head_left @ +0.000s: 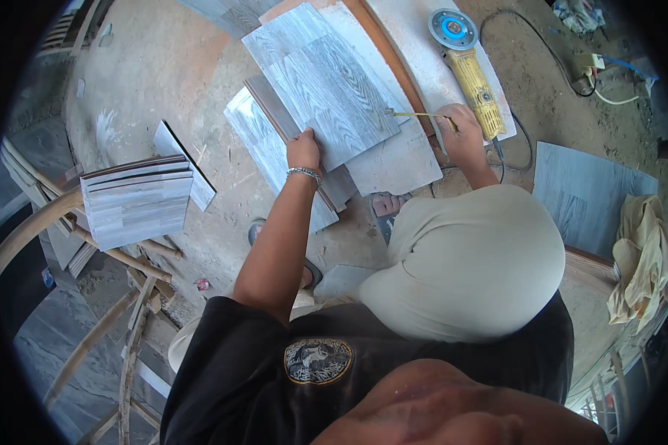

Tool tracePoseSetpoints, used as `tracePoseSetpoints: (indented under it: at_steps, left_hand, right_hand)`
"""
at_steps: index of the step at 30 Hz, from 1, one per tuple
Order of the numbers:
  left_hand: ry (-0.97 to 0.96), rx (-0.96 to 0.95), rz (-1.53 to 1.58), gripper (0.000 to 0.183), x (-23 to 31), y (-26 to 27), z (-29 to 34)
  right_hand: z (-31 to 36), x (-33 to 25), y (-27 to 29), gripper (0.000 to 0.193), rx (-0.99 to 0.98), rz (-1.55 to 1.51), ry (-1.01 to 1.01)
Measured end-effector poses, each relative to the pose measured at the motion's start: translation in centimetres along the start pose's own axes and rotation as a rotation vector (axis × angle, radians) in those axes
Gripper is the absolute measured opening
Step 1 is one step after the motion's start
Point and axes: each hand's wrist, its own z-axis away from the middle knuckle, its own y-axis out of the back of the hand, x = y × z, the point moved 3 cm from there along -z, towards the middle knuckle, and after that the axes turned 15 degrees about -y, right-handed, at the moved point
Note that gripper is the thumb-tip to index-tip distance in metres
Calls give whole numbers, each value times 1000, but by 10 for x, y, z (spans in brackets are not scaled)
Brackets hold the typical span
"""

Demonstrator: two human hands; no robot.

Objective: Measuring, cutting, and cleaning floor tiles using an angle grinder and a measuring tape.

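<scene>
My left hand (303, 150): fingers flat, pressing the grey wood-grain rectangular tile (326, 81) atop the stack | my right hand (459, 132): fingers closed round a thin yellow pencil (416, 114) at the tile's edge | fingertips hard to make out.

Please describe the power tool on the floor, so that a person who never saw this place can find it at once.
Start from the grey wood-grain tile under the left hand. Go to the pale board beside it, just beyond the right hand. There lies the angle grinder: only it has a yellow body, a round disc with a blue centre and a black cable.
</scene>
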Motion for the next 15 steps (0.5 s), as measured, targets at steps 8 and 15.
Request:
tracePoseSetpoints:
  at_steps: [8,15]
  left_hand:
    - [-76,387,-164,75,46,41,18]
    - [-190,467,-656,86,3,189,-1]
  right_hand:
    - [14,9,3,7,12,-55,-88]
    - [15,8,5,9,61,9,-141]
